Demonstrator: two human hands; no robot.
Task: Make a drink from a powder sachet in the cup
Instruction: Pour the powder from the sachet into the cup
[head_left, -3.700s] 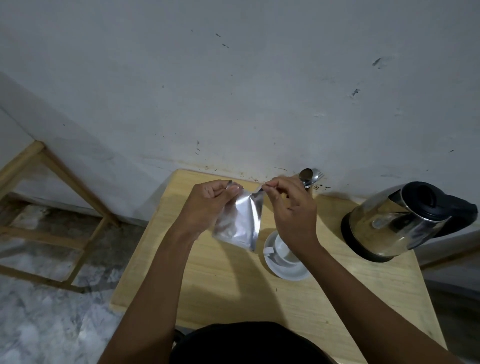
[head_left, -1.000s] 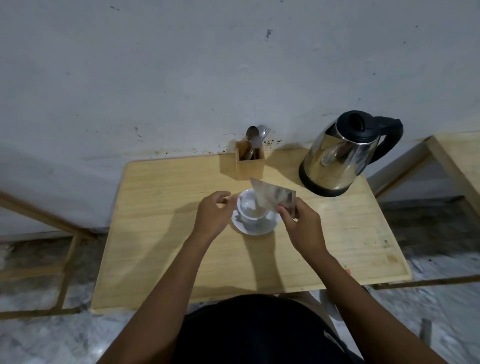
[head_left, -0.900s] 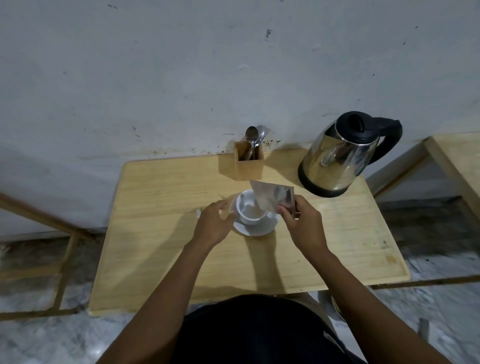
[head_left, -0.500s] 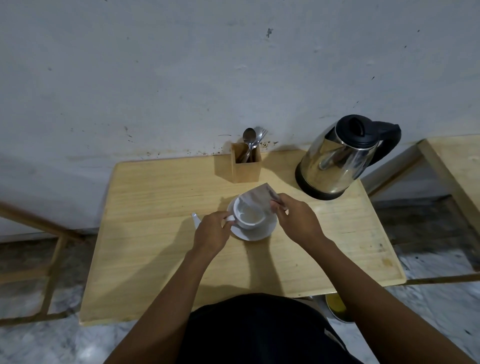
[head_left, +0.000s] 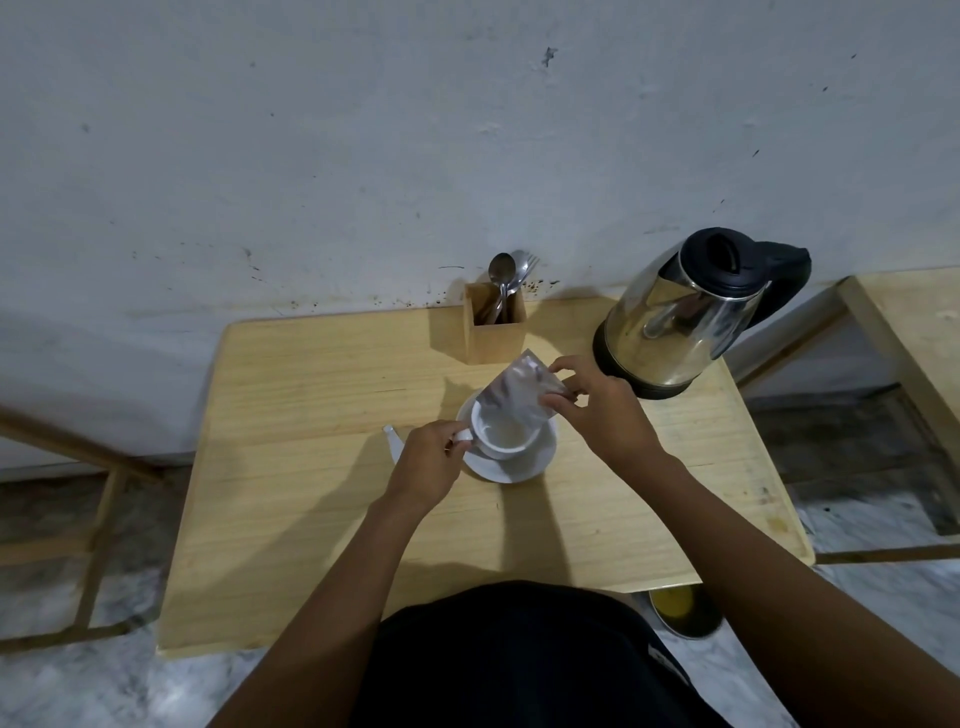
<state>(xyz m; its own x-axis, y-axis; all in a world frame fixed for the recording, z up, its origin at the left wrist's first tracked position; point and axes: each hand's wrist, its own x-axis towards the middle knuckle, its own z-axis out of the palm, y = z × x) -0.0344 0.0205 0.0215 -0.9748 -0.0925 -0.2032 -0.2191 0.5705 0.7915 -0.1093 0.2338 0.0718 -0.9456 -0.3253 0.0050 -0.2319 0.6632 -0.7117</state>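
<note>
Pale, scuffed plaster wall rises behind a light wooden counter that carries everything. At the counter's middle a white ceramic cup stands on a white round saucer.

The left hand has its fingers closed around the cup's handle, on the cup's left side. The right hand pinches a silver foil powder sachet by its upper right corner; the sachet hangs tilted down to the left of those fingers, with its lower end over the cup's rim and dipping toward the inside. Pale contents show in the bottom of the cup, though whether powder is falling cannot be told.

Just left of the left hand, a small white torn scrap lies on the counter. Beyond the right hand's fingers, near the wall, a square wooden cutlery holder holds a metal spoon and other cutlery. To the right of those fingers and a little farther back sits a shiny steel electric kettle with a black lid and handle, close to the right hand but not touching it.

Below the counter's near right edge, a round metal bowl with yellowish contents rests on the mottled grey floor.
</note>
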